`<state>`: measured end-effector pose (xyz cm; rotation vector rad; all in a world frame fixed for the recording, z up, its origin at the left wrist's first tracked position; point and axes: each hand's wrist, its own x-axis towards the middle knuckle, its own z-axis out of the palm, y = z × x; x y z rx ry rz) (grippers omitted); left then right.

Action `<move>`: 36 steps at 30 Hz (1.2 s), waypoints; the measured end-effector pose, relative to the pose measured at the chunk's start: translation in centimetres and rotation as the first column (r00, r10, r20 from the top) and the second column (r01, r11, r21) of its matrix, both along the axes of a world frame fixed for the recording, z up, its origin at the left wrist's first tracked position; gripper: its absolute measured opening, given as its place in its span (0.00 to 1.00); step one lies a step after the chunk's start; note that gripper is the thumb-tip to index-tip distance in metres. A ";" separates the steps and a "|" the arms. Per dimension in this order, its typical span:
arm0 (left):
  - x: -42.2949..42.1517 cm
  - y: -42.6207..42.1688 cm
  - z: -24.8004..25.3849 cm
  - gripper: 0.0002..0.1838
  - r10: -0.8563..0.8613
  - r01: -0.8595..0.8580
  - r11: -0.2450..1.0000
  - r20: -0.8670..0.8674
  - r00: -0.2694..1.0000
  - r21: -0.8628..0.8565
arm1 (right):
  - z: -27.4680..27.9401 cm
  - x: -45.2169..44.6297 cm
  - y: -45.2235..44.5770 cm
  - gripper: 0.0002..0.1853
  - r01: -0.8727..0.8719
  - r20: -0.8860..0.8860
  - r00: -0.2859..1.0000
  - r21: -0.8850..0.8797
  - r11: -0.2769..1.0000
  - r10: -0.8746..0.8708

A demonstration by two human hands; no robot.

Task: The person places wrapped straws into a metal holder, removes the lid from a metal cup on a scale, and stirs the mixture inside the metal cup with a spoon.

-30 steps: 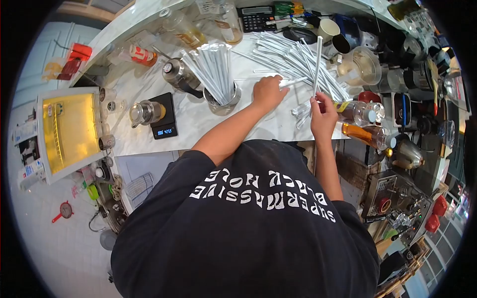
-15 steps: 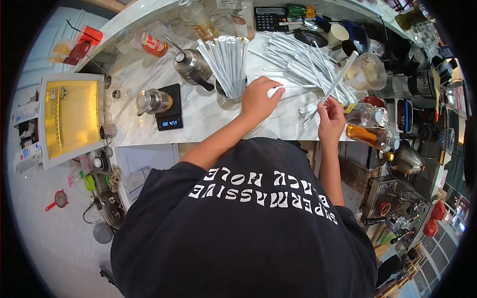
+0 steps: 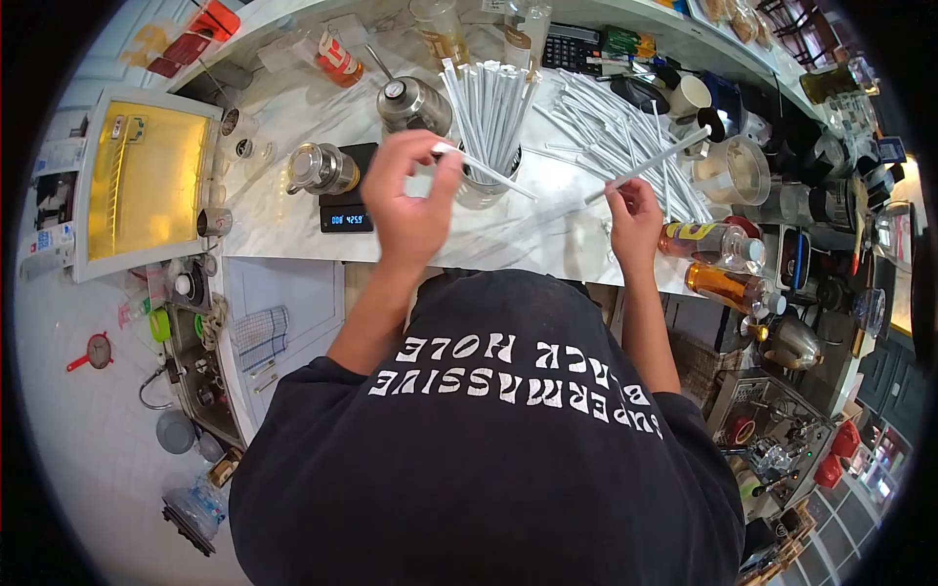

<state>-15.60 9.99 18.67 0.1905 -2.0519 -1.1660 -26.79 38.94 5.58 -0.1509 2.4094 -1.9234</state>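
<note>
The marble counter [image 3: 547, 232] bears a straw pile [image 3: 618, 132] at far right. Left of that, a bundle [image 3: 489, 112] stands fanned in a cup [image 3: 481, 198]. Just left of the cup, the left hand [image 3: 405, 203] pinches one straw [image 3: 503, 182]; near the pile, the right hand [image 3: 635, 220] pinches another straw [image 3: 661, 158].

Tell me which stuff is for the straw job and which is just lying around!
Seems part of the job:
Left hand, holding one straw
Right hand, holding another straw
Bunched straws in the metal cup
Loose straw pile

Probably just lying about:
Kettle
Scale
Calculator
Amber bottle
</note>
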 end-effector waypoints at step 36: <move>-0.1 4.4 -15.2 0.29 -0.356 0.114 0.903 0.571 0.740 0.414 | -0.4 2.5 -2.1 0.16 -0.201 -0.300 0.873 0.498 0.844 0.385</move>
